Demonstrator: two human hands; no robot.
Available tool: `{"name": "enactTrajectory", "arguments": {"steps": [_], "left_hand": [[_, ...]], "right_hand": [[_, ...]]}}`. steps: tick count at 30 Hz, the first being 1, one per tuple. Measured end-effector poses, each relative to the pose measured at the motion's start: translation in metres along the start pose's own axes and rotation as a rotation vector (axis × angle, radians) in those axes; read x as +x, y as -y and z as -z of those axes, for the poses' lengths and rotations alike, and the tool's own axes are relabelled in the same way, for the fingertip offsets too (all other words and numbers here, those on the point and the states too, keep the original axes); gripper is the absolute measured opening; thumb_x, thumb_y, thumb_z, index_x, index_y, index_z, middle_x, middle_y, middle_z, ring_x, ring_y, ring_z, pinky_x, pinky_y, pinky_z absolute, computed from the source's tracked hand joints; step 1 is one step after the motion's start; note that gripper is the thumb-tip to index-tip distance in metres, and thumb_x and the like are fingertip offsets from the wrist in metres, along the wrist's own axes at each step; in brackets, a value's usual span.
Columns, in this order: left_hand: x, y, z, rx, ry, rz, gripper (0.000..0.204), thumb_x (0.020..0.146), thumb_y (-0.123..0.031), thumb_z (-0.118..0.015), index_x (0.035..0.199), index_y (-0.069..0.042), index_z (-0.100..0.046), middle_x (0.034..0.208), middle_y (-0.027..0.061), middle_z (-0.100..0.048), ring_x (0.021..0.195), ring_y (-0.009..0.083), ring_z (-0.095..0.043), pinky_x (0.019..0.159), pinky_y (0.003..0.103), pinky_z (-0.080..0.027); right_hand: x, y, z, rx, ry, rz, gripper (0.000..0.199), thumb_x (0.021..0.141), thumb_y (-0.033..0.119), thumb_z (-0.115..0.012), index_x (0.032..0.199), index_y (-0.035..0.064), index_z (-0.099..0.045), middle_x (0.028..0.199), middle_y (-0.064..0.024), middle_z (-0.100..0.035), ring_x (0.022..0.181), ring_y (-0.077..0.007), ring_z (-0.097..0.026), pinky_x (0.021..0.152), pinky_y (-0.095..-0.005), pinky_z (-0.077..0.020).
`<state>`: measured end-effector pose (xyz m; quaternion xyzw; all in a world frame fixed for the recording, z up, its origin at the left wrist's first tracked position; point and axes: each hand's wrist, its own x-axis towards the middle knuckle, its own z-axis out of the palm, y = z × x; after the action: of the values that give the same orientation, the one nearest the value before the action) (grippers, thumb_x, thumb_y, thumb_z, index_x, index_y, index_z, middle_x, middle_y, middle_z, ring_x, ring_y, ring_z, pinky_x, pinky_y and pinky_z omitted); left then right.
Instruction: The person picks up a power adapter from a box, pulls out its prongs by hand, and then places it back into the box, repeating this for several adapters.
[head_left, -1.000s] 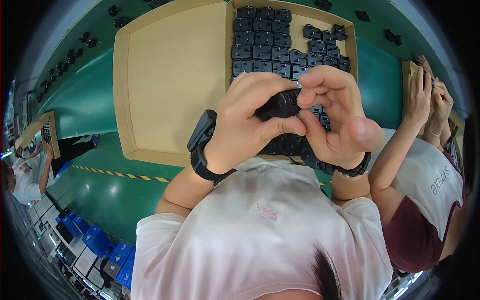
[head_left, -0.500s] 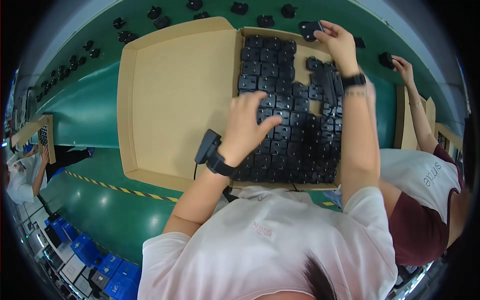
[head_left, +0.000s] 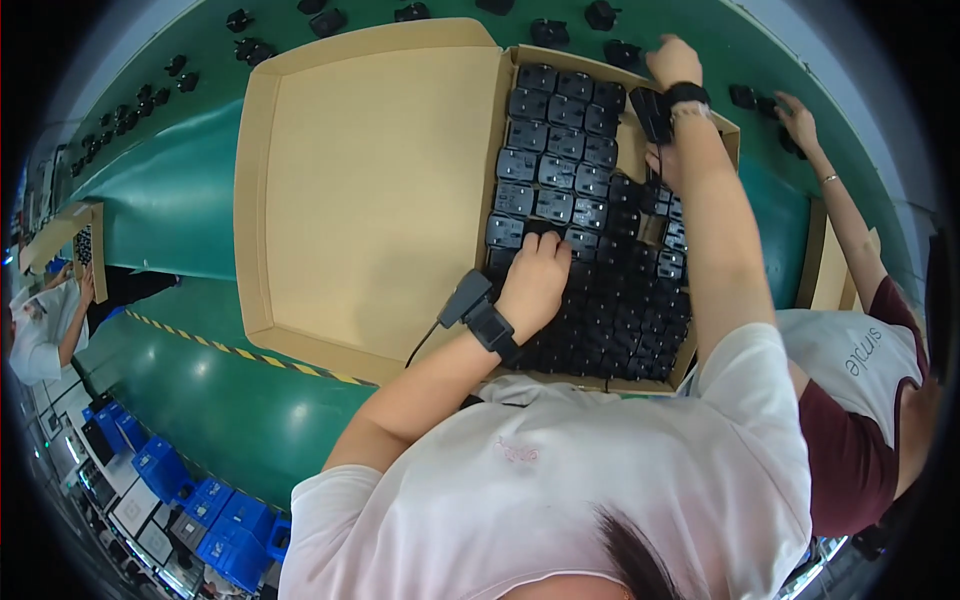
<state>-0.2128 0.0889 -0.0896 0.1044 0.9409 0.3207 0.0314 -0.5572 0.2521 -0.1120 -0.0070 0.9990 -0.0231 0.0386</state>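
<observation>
Bright, even light here, glare spots gleaming off the green floor (head_left: 245,425), straight edges bending, corners plunging black!

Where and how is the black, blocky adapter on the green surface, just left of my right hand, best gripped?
Probably grip the black, blocky adapter by opposite sides of its body, from above: the brown cardboard box stands close on its near side.

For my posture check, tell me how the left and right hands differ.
The left hand lies over the packed black plugs inside the cardboard box; the right hand is past its far edge, near a loose plug. The left arm bends; the right arm reaches nearly straight. Both wear black wrist straps.
</observation>
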Motion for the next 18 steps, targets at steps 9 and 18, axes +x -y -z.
{"name": "enactTrajectory", "arguments": {"steps": [9, 18], "left_hand": [[0.007, 0.0, 0.003, 0.012, 0.072, 0.048, 0.012, 0.066, -0.002, -0.06, 0.077, 0.001, -0.058, 0.082, 0.014, -0.055, 0.077, 0.0309, -0.055, 0.071, 0.035, -0.047], [0.026, 0.012, 0.028, -0.575, -0.159, 0.336, 0.027, 0.073, -0.013, -0.066, 0.095, 0.0, -0.06, 0.093, 0.0128, -0.061, 0.082, 0.0237, -0.059, 0.071, 0.032, -0.048]], "right_hand": [[-0.159, 0.016, -0.009, 0.271, 0.075, 0.193, 0.021, 0.07, 0.022, -0.066, 0.077, 0.0025, -0.068, 0.071, -0.0167, -0.064, 0.071, -0.03, -0.064, 0.067, -0.0352, -0.0508], [-0.169, 0.005, -0.018, 0.545, -0.096, 0.116, 0.02, 0.069, 0.02, -0.064, 0.075, 0.0011, -0.066, 0.067, -0.0166, -0.063, 0.066, -0.0313, -0.063, 0.064, -0.0359, -0.0505]]}}
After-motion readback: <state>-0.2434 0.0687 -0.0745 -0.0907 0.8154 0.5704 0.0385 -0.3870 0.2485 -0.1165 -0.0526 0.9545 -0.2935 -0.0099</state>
